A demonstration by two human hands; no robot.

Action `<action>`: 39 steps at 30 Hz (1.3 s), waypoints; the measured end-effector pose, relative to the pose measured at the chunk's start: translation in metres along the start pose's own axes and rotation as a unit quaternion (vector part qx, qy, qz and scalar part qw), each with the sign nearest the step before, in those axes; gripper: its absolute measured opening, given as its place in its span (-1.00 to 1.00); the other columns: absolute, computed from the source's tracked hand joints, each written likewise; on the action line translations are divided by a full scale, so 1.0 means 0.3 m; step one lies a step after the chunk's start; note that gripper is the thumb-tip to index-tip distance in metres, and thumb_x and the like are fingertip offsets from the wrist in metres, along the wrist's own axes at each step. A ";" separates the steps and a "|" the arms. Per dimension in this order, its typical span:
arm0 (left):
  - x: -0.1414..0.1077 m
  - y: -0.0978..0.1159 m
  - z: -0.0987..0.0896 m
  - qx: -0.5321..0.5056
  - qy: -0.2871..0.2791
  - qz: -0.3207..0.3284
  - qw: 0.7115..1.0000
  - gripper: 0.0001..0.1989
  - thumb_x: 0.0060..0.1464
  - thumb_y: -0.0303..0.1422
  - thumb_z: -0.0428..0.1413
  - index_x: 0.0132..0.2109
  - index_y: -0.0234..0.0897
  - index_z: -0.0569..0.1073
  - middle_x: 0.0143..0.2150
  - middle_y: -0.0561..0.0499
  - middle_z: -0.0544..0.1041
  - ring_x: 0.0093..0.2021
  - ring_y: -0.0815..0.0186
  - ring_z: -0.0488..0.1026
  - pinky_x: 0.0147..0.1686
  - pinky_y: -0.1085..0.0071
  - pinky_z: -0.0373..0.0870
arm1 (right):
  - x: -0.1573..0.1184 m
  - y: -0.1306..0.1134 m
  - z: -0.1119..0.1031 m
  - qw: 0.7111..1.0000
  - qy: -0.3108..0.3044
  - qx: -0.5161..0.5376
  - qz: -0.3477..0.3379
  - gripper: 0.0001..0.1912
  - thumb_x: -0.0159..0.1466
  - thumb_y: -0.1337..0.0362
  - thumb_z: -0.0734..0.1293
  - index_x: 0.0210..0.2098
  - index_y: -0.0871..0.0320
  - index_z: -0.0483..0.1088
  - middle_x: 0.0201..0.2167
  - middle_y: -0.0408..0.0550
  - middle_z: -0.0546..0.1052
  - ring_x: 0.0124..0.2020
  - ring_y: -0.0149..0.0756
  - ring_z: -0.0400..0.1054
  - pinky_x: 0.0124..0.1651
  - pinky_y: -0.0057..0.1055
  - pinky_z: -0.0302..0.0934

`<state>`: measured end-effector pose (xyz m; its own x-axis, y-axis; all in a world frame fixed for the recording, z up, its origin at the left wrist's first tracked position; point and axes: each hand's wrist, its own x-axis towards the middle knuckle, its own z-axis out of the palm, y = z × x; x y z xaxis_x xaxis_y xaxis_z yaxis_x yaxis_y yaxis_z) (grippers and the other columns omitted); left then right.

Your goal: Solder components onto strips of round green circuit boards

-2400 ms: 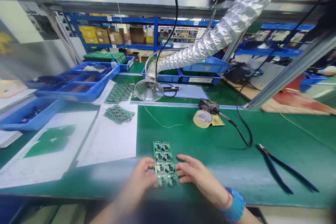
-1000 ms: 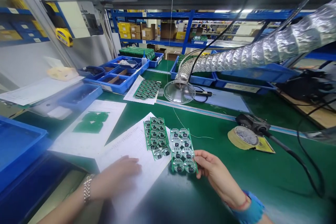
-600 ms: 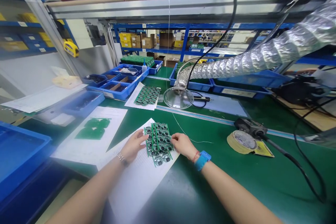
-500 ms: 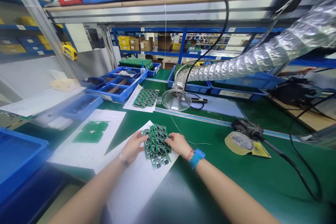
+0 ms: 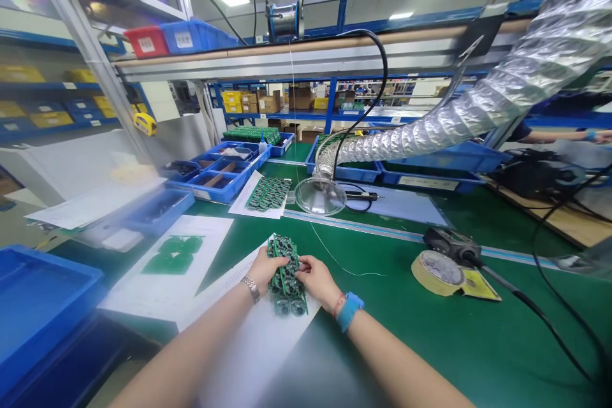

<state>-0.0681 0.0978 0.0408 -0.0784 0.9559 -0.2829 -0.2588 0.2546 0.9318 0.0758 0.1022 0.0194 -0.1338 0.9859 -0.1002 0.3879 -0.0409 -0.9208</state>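
Note:
A stack of green circuit board panels with round components stands between my hands, on a printed white sheet on the green bench mat. My left hand grips the stack's left edge, and a metal wristwatch sits on that wrist. My right hand grips its right edge, with fingers curled over the boards and a blue wristband behind them. My hands and fingers hide the middle of the stack.
Ahead stand more boards on paper, a clear glass fume hood on a silver duct, and blue parts trays. To the right lie a tape roll and a cabled tool. A co-worker's arm shows far right.
My hands have closed in from either side and taken hold of the boards, which now form a tighter, steeper stack. The view has tilted upward.

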 end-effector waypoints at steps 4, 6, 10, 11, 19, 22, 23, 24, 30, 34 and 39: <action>-0.042 -0.003 0.029 -0.005 -0.016 0.062 0.998 -0.58 -0.19 -0.56 0.16 -0.10 -0.36 0.30 -0.21 -0.10 0.50 -0.24 0.24 0.46 -0.20 0.32 0.36 | -0.043 -0.030 -0.029 0.994 0.007 0.106 -0.001 -0.61 0.08 0.33 0.30 -0.07 0.21 0.28 -0.11 0.06 0.42 -0.13 -0.25 0.34 -0.10 -0.36 0.24; -0.089 0.011 0.052 -0.014 -0.032 0.106 0.994 -0.52 -0.16 -0.53 0.16 -0.03 -0.31 0.26 -0.07 -0.10 0.44 -0.09 0.24 0.41 -0.08 0.35 0.31 | -0.086 -0.058 -0.058 0.989 -0.022 0.149 -0.011 -0.57 0.10 0.26 0.30 -0.03 0.21 0.25 -0.06 0.07 0.40 -0.08 -0.22 0.33 -0.07 -0.33 0.25; -0.222 0.024 0.109 0.004 -0.114 0.202 0.973 -0.44 -0.04 -0.46 0.13 0.12 -0.25 0.15 0.12 -0.07 0.30 0.13 0.23 0.23 0.11 0.36 0.15 | -0.224 -0.086 -0.149 0.976 -0.053 0.190 -0.093 -0.52 0.16 0.20 0.30 0.05 0.13 0.19 0.02 -0.02 0.36 0.03 -0.23 0.25 0.07 -0.30 0.16; -0.257 0.014 0.122 0.026 -0.132 0.224 0.965 -0.42 -0.01 -0.44 0.11 0.15 -0.26 0.11 0.16 -0.08 0.25 0.16 0.21 0.17 0.15 0.34 0.08 | -0.266 -0.075 -0.175 0.977 -0.025 0.170 -0.125 -0.51 0.16 0.20 0.31 0.07 0.10 0.17 0.06 -0.04 0.32 0.08 -0.23 0.19 0.13 -0.30 0.09; -0.410 -0.184 0.199 0.109 -0.232 0.165 0.952 -0.40 0.10 -0.42 0.00 0.24 -0.22 -0.04 0.27 -0.07 0.05 0.25 0.20 -0.01 0.24 0.29 -0.12 | -0.520 0.155 -0.242 0.993 0.071 0.026 -0.095 -0.37 0.20 0.25 0.27 0.20 0.09 -0.03 0.22 -0.01 0.09 0.24 -0.18 -0.09 0.27 -0.20 -0.20; -0.409 -0.225 0.220 0.105 -0.254 0.143 0.951 -0.27 0.04 -0.43 0.05 0.26 -0.20 -0.16 0.30 -0.07 -0.07 0.28 0.17 -0.10 0.25 0.25 -0.15 | -0.531 0.185 -0.216 0.990 0.085 0.063 -0.088 -0.26 0.15 0.25 0.32 0.23 0.11 -0.09 0.24 0.02 0.04 0.24 -0.15 -0.10 0.26 -0.15 -0.20; -0.408 -0.232 0.226 0.108 -0.251 0.141 0.952 -0.24 0.02 -0.42 0.07 0.26 -0.20 -0.19 0.30 -0.08 -0.08 0.28 0.15 -0.11 0.25 0.23 -0.15 | -0.530 0.185 -0.208 0.988 0.095 0.079 -0.092 -0.25 0.13 0.25 0.32 0.22 0.11 -0.08 0.23 0.03 0.07 0.23 -0.14 -0.07 0.26 -0.15 -0.18; -0.410 -0.236 0.231 0.110 -0.243 0.141 0.953 -0.22 0.01 -0.40 0.08 0.26 -0.20 -0.20 0.30 -0.09 -0.09 0.28 0.14 -0.11 0.24 0.21 -0.16 | -0.528 0.183 -0.201 0.985 0.105 0.095 -0.096 -0.26 0.12 0.26 0.32 0.22 0.11 -0.06 0.21 0.03 0.10 0.22 -0.14 -0.04 0.25 -0.15 -0.15; -0.426 -0.232 0.256 0.099 -0.219 0.096 0.966 -0.29 0.02 -0.29 0.05 0.23 -0.23 -0.13 0.24 -0.14 0.06 0.23 0.13 0.04 0.22 0.21 -0.07 | -0.519 0.179 -0.169 0.972 0.125 0.179 -0.086 -0.41 0.13 0.26 0.30 0.13 0.06 0.08 0.10 0.02 0.27 0.10 -0.17 0.17 0.15 -0.22 0.06; -0.409 -0.240 0.254 0.098 -0.214 0.099 0.967 -0.33 0.01 -0.33 0.06 0.22 -0.24 -0.06 0.23 -0.13 0.11 0.24 0.15 0.04 0.21 0.23 -0.05 | -0.502 0.183 -0.170 0.976 0.109 0.176 -0.069 -0.56 0.13 0.18 0.30 -0.01 0.15 0.26 -0.06 0.06 0.42 -0.01 -0.12 0.28 0.05 -0.22 0.17; -0.380 -0.243 0.256 0.122 -0.208 0.123 0.963 -0.35 -0.04 -0.34 0.10 0.20 -0.25 0.08 0.13 -0.13 0.29 0.19 0.10 0.12 0.20 0.21 -0.06 | -0.488 0.151 -0.194 0.976 0.137 0.166 -0.042 -0.54 0.01 0.10 0.37 -0.13 0.17 0.37 -0.27 0.02 0.52 -0.11 -0.05 0.34 -0.03 -0.23 0.23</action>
<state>0.0335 -0.0185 0.0227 0.2974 0.9545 0.0206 -0.0429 -0.0083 0.9990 0.1660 -0.0346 0.0142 0.1148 0.9925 0.0430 0.0641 0.0358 -0.9973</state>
